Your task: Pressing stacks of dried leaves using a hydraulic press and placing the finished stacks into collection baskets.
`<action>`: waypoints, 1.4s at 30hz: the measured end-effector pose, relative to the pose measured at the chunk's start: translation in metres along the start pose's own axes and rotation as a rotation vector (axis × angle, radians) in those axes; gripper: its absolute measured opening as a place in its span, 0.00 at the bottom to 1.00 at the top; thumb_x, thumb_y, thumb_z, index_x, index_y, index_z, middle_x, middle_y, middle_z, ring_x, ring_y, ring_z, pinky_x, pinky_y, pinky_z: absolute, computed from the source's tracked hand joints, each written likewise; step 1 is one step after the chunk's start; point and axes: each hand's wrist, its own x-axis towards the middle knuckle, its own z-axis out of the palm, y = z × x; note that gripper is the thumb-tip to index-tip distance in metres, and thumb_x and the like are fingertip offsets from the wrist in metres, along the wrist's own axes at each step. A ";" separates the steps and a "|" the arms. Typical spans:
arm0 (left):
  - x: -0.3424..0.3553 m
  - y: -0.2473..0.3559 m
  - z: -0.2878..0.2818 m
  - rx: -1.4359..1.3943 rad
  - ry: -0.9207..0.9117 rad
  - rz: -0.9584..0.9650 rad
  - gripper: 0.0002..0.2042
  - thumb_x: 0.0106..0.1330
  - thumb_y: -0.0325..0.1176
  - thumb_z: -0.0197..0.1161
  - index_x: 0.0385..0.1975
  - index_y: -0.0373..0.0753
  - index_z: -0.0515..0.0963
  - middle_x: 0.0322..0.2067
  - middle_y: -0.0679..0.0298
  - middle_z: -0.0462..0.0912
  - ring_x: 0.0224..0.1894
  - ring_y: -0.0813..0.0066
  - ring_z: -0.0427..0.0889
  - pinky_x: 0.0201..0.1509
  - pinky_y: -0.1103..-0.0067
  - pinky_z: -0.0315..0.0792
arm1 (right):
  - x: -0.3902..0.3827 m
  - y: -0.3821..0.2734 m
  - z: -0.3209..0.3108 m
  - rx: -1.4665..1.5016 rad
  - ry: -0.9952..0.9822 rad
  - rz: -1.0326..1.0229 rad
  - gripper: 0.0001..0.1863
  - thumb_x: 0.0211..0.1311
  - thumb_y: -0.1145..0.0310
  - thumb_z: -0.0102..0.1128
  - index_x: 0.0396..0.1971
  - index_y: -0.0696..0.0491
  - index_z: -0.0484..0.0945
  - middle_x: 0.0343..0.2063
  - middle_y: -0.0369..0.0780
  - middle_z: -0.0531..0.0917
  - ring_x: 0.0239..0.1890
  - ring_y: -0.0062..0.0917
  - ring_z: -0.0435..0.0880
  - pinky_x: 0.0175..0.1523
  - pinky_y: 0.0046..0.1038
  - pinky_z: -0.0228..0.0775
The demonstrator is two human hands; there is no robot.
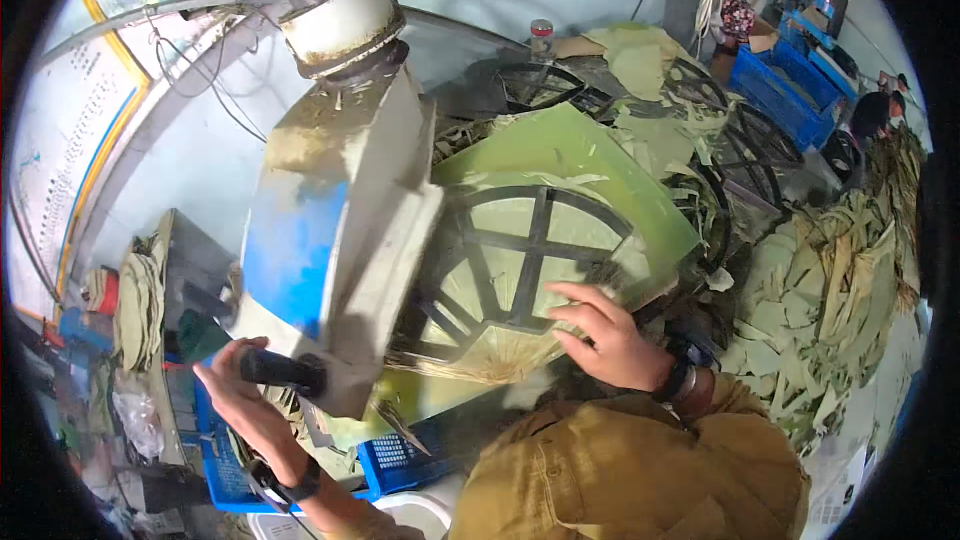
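Far left, wall board [75, 140], white, yellow-edged, slanting; below it, stack of pale green pieces [140, 305], curled, upright; left hand [250, 405], set against the end of a black handle [285, 372], touching it, though whether the fingers close fully around it I cannot tell; dark wristband [300, 485], worn on that wrist; machine arm [300, 240], white with a blue panel, worn and stained, carrying the handle at its near end and joined at its far end to a white cylinder [345, 25]; blue basket [405, 455], perforated, near side, below the arm; white tub [420, 512], beside the basket at the near edge, partly seen.

Centre, green board [560, 145], broad and flat; upon it, layered pale green sheets [490, 352], edges showing on the near side; black spoked frame [538, 240], curved on its far side, lying on the sheets, its left part beside the machine arm; right hand [610, 340], just beside the frame's near right portion, fingers spread, gripping nothing; jar [541, 40], clear with a reddish band, far side.

Right, blue crate [785, 90], far; scrap heap [800, 310], pale green, loose, nearer.
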 end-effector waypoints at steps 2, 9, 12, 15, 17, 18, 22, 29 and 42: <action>-0.014 0.021 -0.002 0.231 0.120 0.230 0.22 0.71 0.45 0.48 0.52 0.30 0.72 0.49 0.51 0.75 0.50 0.65 0.73 0.58 0.73 0.63 | 0.010 -0.005 -0.006 0.101 -0.046 -0.174 0.16 0.54 0.74 0.64 0.42 0.60 0.73 0.53 0.46 0.71 0.52 0.38 0.75 0.52 0.33 0.71; -0.017 0.000 0.041 0.006 0.005 0.130 0.16 0.75 0.38 0.44 0.43 0.29 0.71 0.35 0.57 0.80 0.39 0.70 0.79 0.46 0.77 0.71 | 0.058 -0.018 -0.009 0.496 -0.176 -0.357 0.35 0.66 0.52 0.53 0.62 0.62 0.55 0.58 0.54 0.65 0.60 0.42 0.66 0.64 0.36 0.58; -0.062 0.030 0.085 0.010 0.050 0.129 0.21 0.75 0.43 0.40 0.25 0.35 0.70 0.19 0.62 0.75 0.21 0.76 0.74 0.27 0.81 0.67 | 0.061 -0.011 -0.014 1.003 -0.108 -0.070 0.20 0.71 0.53 0.42 0.45 0.57 0.66 0.26 0.35 0.77 0.26 0.17 0.73 0.36 0.22 0.68; -0.082 0.043 0.121 -0.029 0.102 0.152 0.18 0.74 0.40 0.41 0.24 0.36 0.69 0.16 0.63 0.72 0.17 0.76 0.71 0.23 0.82 0.65 | 0.064 0.006 -0.045 0.986 -0.010 0.086 0.17 0.72 0.57 0.40 0.38 0.57 0.70 0.24 0.37 0.76 0.26 0.19 0.73 0.36 0.24 0.68; -0.090 0.053 0.133 -0.080 0.107 0.165 0.14 0.67 0.34 0.42 0.24 0.35 0.70 0.16 0.61 0.72 0.16 0.75 0.70 0.22 0.81 0.65 | 0.066 0.012 -0.052 1.072 0.025 0.129 0.13 0.69 0.65 0.41 0.33 0.59 0.71 0.23 0.39 0.75 0.26 0.19 0.73 0.35 0.24 0.68; -0.092 0.056 0.135 -0.132 0.112 0.166 0.12 0.65 0.32 0.42 0.24 0.34 0.70 0.17 0.60 0.72 0.16 0.74 0.70 0.22 0.80 0.65 | 0.068 0.011 -0.053 1.080 0.009 0.130 0.13 0.69 0.65 0.41 0.33 0.59 0.71 0.23 0.39 0.75 0.26 0.19 0.73 0.35 0.24 0.68; -0.094 0.042 0.132 -0.169 0.125 0.113 0.12 0.61 0.31 0.42 0.25 0.32 0.71 0.17 0.58 0.72 0.16 0.73 0.71 0.22 0.79 0.67 | 0.072 0.002 -0.050 0.908 0.184 0.085 0.08 0.60 0.74 0.42 0.30 0.60 0.72 0.22 0.40 0.78 0.25 0.19 0.74 0.34 0.23 0.67; -0.105 0.036 0.136 -0.115 0.147 0.056 0.10 0.58 0.28 0.43 0.23 0.32 0.72 0.19 0.59 0.74 0.21 0.75 0.71 0.28 0.80 0.66 | 0.061 0.020 -0.034 0.831 0.200 0.033 0.07 0.57 0.77 0.41 0.30 0.61 0.70 0.23 0.43 0.78 0.23 0.21 0.75 0.32 0.24 0.68; -0.110 0.002 0.130 -0.127 0.129 0.111 0.11 0.61 0.32 0.44 0.27 0.31 0.71 0.21 0.58 0.73 0.18 0.73 0.72 0.23 0.80 0.69 | 0.056 0.028 -0.017 0.869 0.167 0.059 0.09 0.60 0.72 0.39 0.30 0.60 0.68 0.21 0.43 0.76 0.23 0.24 0.73 0.33 0.28 0.68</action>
